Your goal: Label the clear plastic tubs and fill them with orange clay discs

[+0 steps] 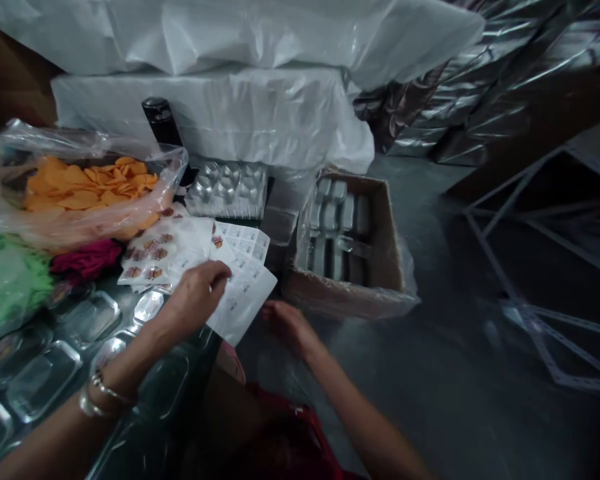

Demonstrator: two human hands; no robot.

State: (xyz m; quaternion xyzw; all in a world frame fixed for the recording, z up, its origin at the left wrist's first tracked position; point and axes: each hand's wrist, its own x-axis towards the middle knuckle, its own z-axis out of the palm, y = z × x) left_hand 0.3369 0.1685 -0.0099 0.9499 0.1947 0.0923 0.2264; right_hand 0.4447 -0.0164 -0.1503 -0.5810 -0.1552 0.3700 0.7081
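Observation:
My left hand [197,290] rests on a white sheet of small printed labels [243,297], fingers curled on its upper edge; a bangle sits on that wrist. My right hand [285,323] hovers just right of the sheet's lower edge, blurred, fingers apart and holding nothing. More sticker sheets with coloured pictures [160,253] lie fanned to the left of the label sheet. Clear plastic compartment trays [45,373] lie under my left forearm.
A clear bag of orange crisps [87,187] sits at back left, with green [7,283] and dark red [87,259] material below it. A cardboard box of clear trays [350,240] stands right. A dark bottle [161,123], white wrapped bundles [240,113] and a metal frame [540,280] surround.

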